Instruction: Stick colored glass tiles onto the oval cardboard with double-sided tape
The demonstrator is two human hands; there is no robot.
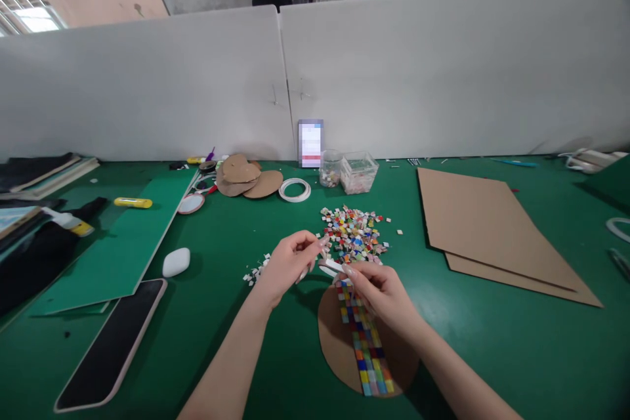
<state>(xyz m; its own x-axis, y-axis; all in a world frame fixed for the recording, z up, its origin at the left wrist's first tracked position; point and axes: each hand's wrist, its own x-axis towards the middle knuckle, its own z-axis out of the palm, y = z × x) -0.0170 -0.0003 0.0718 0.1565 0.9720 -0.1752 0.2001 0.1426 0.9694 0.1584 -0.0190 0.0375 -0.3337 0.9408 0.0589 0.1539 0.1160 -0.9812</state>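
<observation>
My right hand is pinched on a narrow white strip, just above the top edge of a round cardboard disc. Down the disc runs a band of small colored mosaic tiles, partly covered by that hand. To its left, my left hand has thumb and forefinger pressed together close to the strip; whatever sits between those fingertips is too small to make out. A heap of loose mosaic tiles lies just beyond both hands. Some white tile backing scraps lie beside my left wrist.
Cardboard sheets lie at right, cut cardboard discs at the back. A clear box, a clear cup and a white ring-shaped roll stand near the lit phone. A dark phone and white earbud case lie left.
</observation>
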